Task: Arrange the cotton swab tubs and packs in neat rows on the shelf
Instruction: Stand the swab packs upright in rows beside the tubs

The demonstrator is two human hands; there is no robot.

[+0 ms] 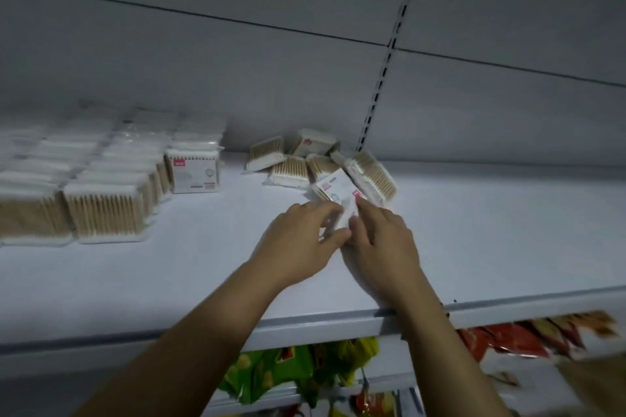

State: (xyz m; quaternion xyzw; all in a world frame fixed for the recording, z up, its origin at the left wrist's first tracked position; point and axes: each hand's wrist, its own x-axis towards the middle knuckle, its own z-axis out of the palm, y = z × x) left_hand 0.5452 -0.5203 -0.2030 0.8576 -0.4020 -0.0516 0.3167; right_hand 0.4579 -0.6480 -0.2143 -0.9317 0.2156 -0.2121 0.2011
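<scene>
Here the left hand [301, 234] and the right hand [382, 237] both pinch one pack [337, 188], which looks light, thin and a bit slippery, so holding its two sides seems best.

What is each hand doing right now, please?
The left hand grips the cotton swab pack, fingers curled round it.
The right hand holds the same pack from the other side.
</scene>
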